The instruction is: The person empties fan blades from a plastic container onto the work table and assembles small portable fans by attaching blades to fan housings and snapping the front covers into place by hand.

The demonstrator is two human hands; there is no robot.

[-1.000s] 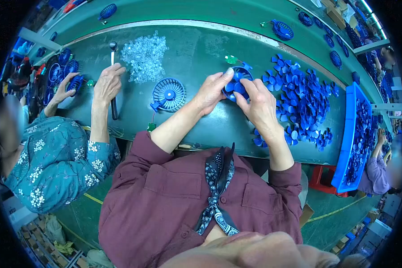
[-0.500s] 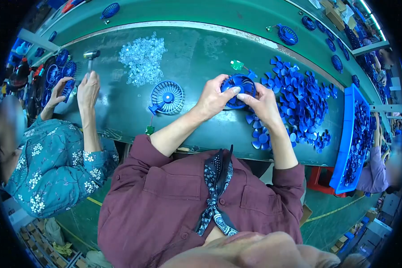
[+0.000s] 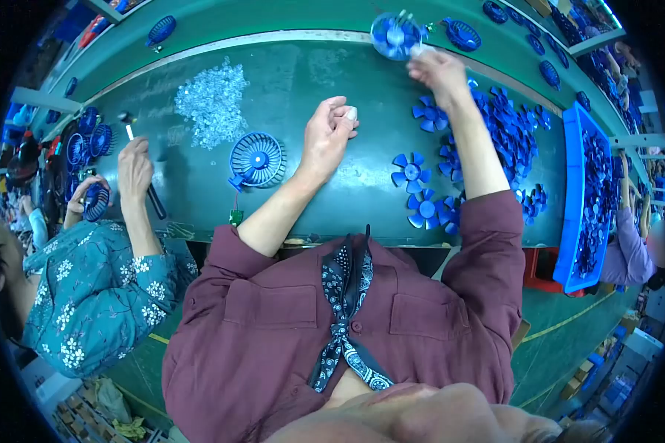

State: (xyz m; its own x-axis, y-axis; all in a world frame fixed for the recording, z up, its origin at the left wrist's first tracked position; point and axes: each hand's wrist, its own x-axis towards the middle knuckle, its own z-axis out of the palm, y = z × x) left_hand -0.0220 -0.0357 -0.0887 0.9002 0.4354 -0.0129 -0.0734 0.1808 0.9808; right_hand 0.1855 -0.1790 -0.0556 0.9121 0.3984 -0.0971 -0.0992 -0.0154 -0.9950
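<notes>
Handle the likely light, stiff fan [image 3: 396, 35] just beyond the right grip [image 3: 440, 72] by its rim; cannot tell if grasped; see left grip [image 3: 328, 138] half curled, contents hidden

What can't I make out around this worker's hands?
All head view:
Whether the right hand touches the nearest fan: both blurred.
Inside of the left hand: hidden by curled fingers.
Clear pieces: individual shapes too small.
Propeller pile, partly: hidden by right forearm.
</notes>
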